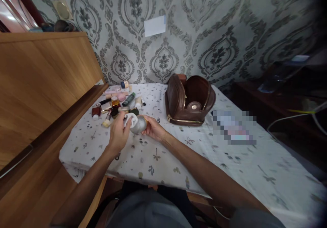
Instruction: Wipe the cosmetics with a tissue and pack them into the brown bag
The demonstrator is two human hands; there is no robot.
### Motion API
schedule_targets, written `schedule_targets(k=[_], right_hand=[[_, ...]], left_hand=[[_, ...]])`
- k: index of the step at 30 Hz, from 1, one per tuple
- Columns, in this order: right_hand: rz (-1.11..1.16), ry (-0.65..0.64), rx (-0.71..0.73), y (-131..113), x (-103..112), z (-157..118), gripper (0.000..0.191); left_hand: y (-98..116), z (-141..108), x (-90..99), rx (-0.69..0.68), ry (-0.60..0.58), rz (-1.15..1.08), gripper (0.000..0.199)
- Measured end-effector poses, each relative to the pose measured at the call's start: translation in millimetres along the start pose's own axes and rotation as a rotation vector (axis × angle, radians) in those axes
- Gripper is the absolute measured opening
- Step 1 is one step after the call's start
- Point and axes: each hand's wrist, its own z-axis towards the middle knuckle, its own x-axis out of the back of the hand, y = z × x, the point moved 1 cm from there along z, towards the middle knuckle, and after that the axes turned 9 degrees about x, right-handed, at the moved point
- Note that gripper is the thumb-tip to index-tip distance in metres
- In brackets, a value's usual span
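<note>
Over the near left part of the table, my left hand (119,132) is closed on a folded white cloth (133,119). The cloth touches a rounded silver-grey container (139,125), perhaps a bottle or jar. My right hand (154,129) grips this container from the right, near a yellowish part at its end. Just beyond my hands lies a cluster of cosmetics, among them a dark green tube (128,99), a dark red bottle (96,112), an amber jar (115,103) and a pale tube (138,102).
To the right stands a brown leather bag (189,100), its zipped top open. A blurred-out flat object (233,127) lies farther right on the patterned tablecloth (163,163). Wooden furniture (48,68) borders the left side; a patterned wall (163,58) rises behind. White cables (283,119) hang at right.
</note>
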Motion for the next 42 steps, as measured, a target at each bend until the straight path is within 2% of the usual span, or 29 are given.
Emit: schedule_targets(k=[2,5,8,11,13,15,18,21,23,25,27,29,31,33,35,38,40,42], right_hand=[[0.044,0.029,-0.003,-3.1,-1.8,-0.6,0.022],[0.098,0.086,0.018,-8.1,-2.5,0.1,0.019],[0.079,0.090,0.087,-11.2,-0.9,1.5,0.024],[-0.064,0.042,0.236,-16.5,2.7,2.8,0.038],[-0.230,0.021,0.346,-24.8,3.9,1.0,0.043],[-0.430,-0.009,0.450,-39.5,1.6,-5.2,0.043],[-0.794,-0.076,0.660,-77.0,-9.1,-23.2,0.037],[-1.135,-0.134,0.857,-130.5,-19.3,-43.2,0.037],[-1.273,-0.048,0.923,-170.5,-18.5,-51.9,0.035],[-1.353,0.112,0.956,-208.2,-9.8,-55.5,0.037],[-1.478,0.277,0.911,-237.9,5.1,-54.6,0.044],[-1.657,0.412,0.776,-256.3,22.3,-50.6,0.047],[-1.823,0.436,0.587,-262.9,38.3,-45.0,0.034],[-1.901,0.363,0.417,-260.4,52.1,-37.7,0.015],[-1.822,0.293,0.284,-253.1,65.4,-28.4,0.016],[-1.594,0.298,0.147,-240.5,87.1,-9.1,0.032],[-1.491,0.333,0.130,-232.6,100.9,6.0,0.035],[-1.376,0.378,0.190,-225.0,111.5,20.4,0.030]], left_hand=[[-4.2,5.3,-0.6,0.028,0.019,-0.064,0.018],[-12.3,5.6,-9.2,0.114,-0.064,-0.268,0.027],[-15.0,-0.8,-22.0,0.358,-0.168,-0.446,0.032],[-9.4,-3.9,-29.3,0.628,-0.233,-0.600,0.033],[-1.7,-1.5,-29.4,0.746,-0.292,-0.673,0.031],[8.0,3.3,-27.8,0.822,-0.404,-0.714,0.033],[26.0,11.5,-26.5,0.884,-0.637,-0.793,0.034],[45.4,19.1,-27.0,0.820,-0.770,-0.910,0.036],[54.5,24.0,-28.2,0.723,-0.788,-0.935,0.039],[56.2,29.1,-31.0,0.655,-0.787,-0.894,0.045],[48.8,34.7,-36.6,0.635,-0.765,-0.820,0.050],[33.5,40.2,-45.3,0.635,-0.715,-0.740,0.054],[13.7,44.0,-55.9,0.635,-0.642,-0.672,0.054],[-6.7,44.3,-67.4,0.650,-0.606,-0.618,0.055],[-25.0,41.2,-78.2,0.680,-0.609,-0.574,0.057],[-44.1,35.4,-89.2,0.698,-0.596,-0.568,0.060],[-49.9,33.7,-92.0,0.692,-0.599,-0.592,0.062],[-51.1,34.0,-91.4,0.703,-0.610,-0.590,0.063]])
